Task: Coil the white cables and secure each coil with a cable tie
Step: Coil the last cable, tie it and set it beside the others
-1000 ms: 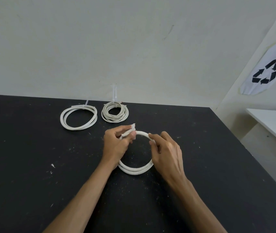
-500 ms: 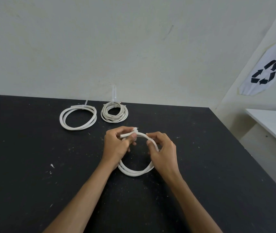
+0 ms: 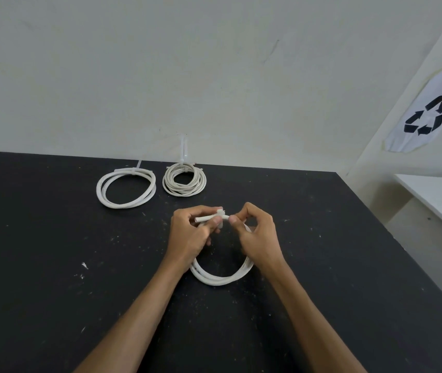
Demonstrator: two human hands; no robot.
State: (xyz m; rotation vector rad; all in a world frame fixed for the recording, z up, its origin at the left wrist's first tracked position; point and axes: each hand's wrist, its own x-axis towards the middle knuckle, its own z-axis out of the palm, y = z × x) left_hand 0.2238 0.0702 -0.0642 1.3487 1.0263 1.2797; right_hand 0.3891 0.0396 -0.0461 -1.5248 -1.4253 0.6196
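A thick white cable coil (image 3: 221, 278) lies on the black table (image 3: 53, 265) between my wrists. My left hand (image 3: 190, 235) grips the top of the coil, with the two cut cable ends sticking out past its fingers. My right hand (image 3: 257, 235) pinches the coil's top just right of the left hand's fingers. Something small and white (image 3: 220, 212) sits on the cable between my fingertips; whether it is a cable tie I cannot tell. Two tied coils lie farther back: a thick cable coil (image 3: 126, 188) and a thinner, tighter coil (image 3: 184, 179), each with a cable tie tail sticking up.
The table's far edge meets a pale wall. A white surface (image 3: 435, 195) stands to the right beyond the table's edge, under a paper recycling sign (image 3: 427, 117). Small white specks lie scattered on the table.
My right hand has slid up the coil's right side to its top and now meets the left hand's fingertips. The left hand has stayed on the cable ends.
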